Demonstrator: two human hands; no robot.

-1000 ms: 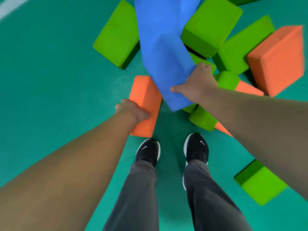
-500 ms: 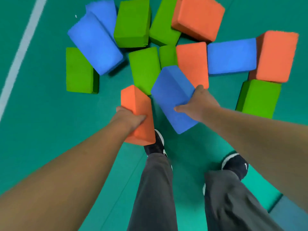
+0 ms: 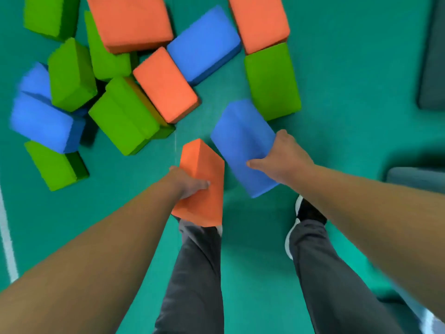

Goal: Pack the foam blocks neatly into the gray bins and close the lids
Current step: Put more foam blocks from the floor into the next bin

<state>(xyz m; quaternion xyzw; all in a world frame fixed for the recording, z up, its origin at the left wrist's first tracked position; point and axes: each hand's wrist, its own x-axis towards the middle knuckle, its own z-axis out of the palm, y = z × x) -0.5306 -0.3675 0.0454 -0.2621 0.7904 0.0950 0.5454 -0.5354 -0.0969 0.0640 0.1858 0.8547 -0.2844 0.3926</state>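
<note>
Head view.
- Left hand [image 3: 190, 183] clamped on orange block [image 3: 207, 160]: thumb across facing side, fingers curled round left edge, tips hidden.
- Right hand [image 3: 281, 157] grips blue block [image 3: 240, 136] at near right edge: thumb flat on top face, fingers wrapped under, out of sight.
- Both blocks held off green floor [image 3: 349, 128], side by side, narrow gap between, above feet.
- Loose heap [image 3: 166, 85] of green, orange and blue blocks on floor beyond, mostly left.
- Gray shapes [image 3: 433, 56] at right edge, too blurred to identify.
</note>
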